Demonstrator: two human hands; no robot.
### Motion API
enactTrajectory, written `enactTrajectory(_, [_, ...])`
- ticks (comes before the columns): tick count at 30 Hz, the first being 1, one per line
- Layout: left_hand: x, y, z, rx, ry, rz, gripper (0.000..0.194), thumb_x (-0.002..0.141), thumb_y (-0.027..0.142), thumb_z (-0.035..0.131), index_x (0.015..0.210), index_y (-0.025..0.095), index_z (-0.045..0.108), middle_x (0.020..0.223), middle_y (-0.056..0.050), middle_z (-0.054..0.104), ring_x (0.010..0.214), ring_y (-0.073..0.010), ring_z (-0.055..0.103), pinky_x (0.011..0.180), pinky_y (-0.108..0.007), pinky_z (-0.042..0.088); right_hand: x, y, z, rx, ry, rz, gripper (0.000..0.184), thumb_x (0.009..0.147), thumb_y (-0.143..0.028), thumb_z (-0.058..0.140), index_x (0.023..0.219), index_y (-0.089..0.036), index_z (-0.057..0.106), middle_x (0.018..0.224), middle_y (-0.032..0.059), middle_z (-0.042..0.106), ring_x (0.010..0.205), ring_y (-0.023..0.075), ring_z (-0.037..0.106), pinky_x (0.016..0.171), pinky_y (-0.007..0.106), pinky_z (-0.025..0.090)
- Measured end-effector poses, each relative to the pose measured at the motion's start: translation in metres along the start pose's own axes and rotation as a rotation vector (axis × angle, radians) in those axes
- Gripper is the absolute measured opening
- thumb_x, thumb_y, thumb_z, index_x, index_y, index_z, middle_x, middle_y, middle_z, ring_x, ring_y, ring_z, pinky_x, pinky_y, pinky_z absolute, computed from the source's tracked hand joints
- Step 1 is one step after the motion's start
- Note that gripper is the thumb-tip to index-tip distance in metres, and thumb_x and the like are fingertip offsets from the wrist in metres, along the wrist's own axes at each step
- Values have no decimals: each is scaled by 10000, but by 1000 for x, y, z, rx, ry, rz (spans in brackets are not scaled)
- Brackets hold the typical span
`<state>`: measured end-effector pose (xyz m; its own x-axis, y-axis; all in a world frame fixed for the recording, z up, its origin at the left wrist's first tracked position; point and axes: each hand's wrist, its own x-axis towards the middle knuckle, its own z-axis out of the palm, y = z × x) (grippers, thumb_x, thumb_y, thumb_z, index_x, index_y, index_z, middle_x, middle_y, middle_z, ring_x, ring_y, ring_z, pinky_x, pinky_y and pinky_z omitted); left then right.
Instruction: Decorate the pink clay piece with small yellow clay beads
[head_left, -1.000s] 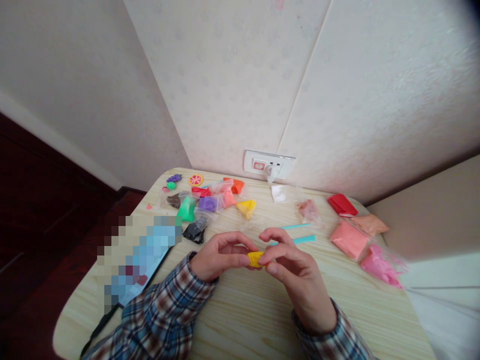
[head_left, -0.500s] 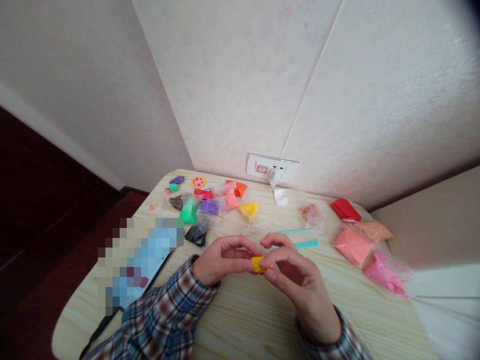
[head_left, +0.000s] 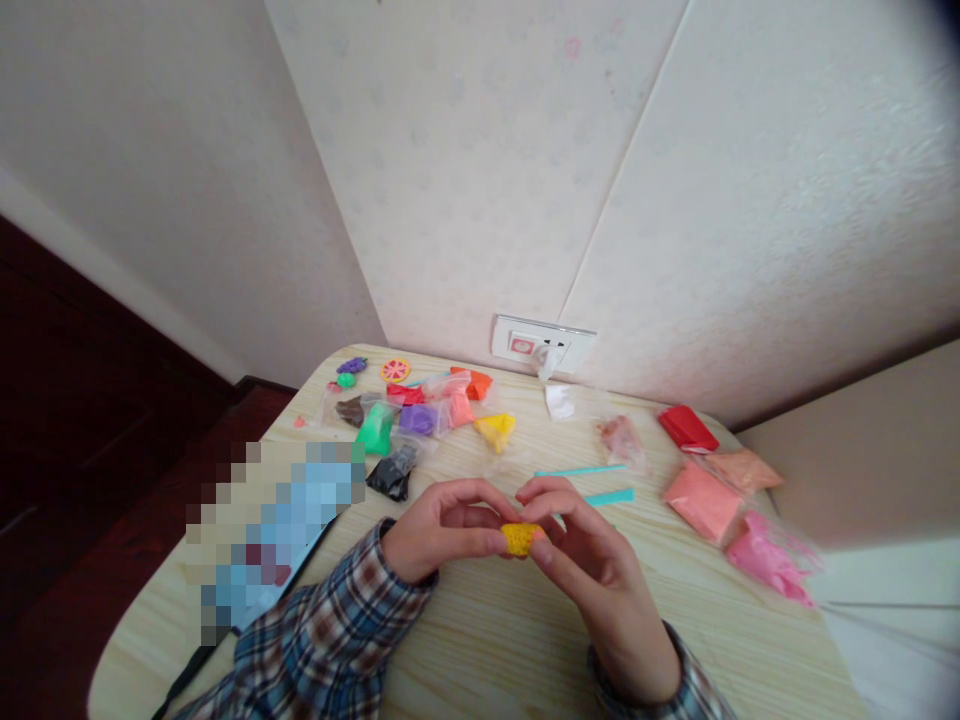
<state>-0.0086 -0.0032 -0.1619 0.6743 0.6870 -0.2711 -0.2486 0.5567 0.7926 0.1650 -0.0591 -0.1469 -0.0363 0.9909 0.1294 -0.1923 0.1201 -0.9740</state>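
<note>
A small yellow clay piece (head_left: 519, 541) with a dimpled surface is held over the near part of the table. My left hand (head_left: 450, 525) pinches its left end between thumb and fingers. At the other end, my right hand (head_left: 592, 570) grips it with thumb and fingertips. A little orange-pink shows by the right thumb; whether it is clay or skin I cannot tell. Just beyond my hands lie two turquoise modelling tools, a thin one (head_left: 581, 470) and a wider one (head_left: 611, 497), the latter partly covered by my right hand.
Bags of coloured clay, including green (head_left: 374, 430), black (head_left: 391, 475), yellow (head_left: 495, 431) and salmon (head_left: 703, 498), lie around the table (head_left: 480, 650). Purple clay grapes (head_left: 352, 366) and a round citrus slice (head_left: 395, 371) sit far left. A blurred device (head_left: 285, 540) lies left, below a wall socket (head_left: 544, 343).
My right fingers have lifted off the top of the yellow clay, so more of its dimpled face shows. Both hands stay on its ends, and the view has shifted slightly.
</note>
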Motion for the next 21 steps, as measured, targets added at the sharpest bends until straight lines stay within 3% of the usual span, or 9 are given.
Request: enactTrajectory(21, [-1, 2, 0, 41, -5, 8, 342, 627, 309, 894, 859, 133, 714, 878, -46, 763, 824, -173, 712, 799, -296, 536, 0, -1, 2, -94, 29, -78, 79, 879, -326, 672, 908, -275, 725, 973, 54, 654, 902, 184, 630, 796, 297, 524])
